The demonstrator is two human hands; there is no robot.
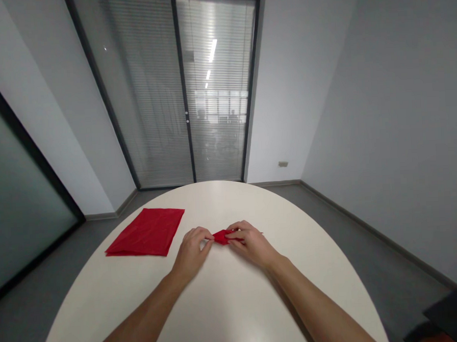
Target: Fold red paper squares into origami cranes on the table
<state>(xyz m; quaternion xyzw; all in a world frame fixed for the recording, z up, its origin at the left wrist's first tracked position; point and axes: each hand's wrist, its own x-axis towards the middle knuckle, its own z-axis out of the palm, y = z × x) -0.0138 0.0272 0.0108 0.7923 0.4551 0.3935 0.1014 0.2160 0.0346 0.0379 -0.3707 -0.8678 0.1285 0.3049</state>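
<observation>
A small folded piece of red paper (221, 237) lies between my two hands near the middle of the table. My left hand (194, 248) pinches its left tip between thumb and fingers. On the other side, my right hand (251, 243) is closed over the right part, with thumb and fingertips pressed on it. That hand covers much of the piece, and only a thin tip shows past the knuckles. To the left, flat on the table, rests a larger red sheet stack (145, 232) with light creases; it is apart from both hands.
The round white table (220, 304) has a curved far edge. Behind it stands a glass partition (216, 90) with blinds. A dark object (454, 315), perhaps a chair, is at the lower right. Grey floor (330, 211) surrounds the table.
</observation>
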